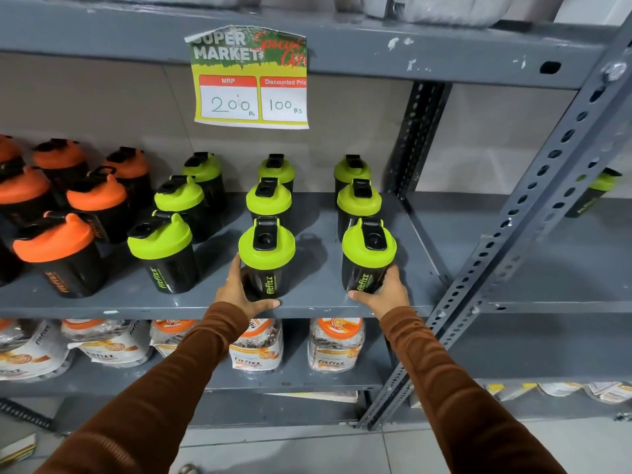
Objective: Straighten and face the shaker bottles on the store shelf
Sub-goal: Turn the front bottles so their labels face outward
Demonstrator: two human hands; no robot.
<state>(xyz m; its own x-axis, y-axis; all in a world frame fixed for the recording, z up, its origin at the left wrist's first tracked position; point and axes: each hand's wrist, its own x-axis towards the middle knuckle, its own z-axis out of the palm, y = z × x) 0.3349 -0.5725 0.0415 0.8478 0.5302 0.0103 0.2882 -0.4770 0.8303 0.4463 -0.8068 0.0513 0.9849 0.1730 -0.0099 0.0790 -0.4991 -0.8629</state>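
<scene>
Black shaker bottles stand in rows on a grey metal shelf (314, 268). My left hand (239, 292) wraps the front green-lidded bottle (266, 258) of the middle row, its label facing me. My right hand (386, 292) grips the front green-lidded bottle (367, 258) of the right row, label also facing forward. Two more green-lidded bottles stand behind each. A third green row (160, 248) stands to the left, its bottles turned slightly. Orange-lidded bottles (56, 248) fill the far left.
A price sign (251, 80) hangs from the shelf above. Jars and pouches (335, 343) sit on the shelf below. A perforated upright post (513, 213) bounds the shelf on the right, with another green-lidded bottle (595, 193) on the neighbouring shelf.
</scene>
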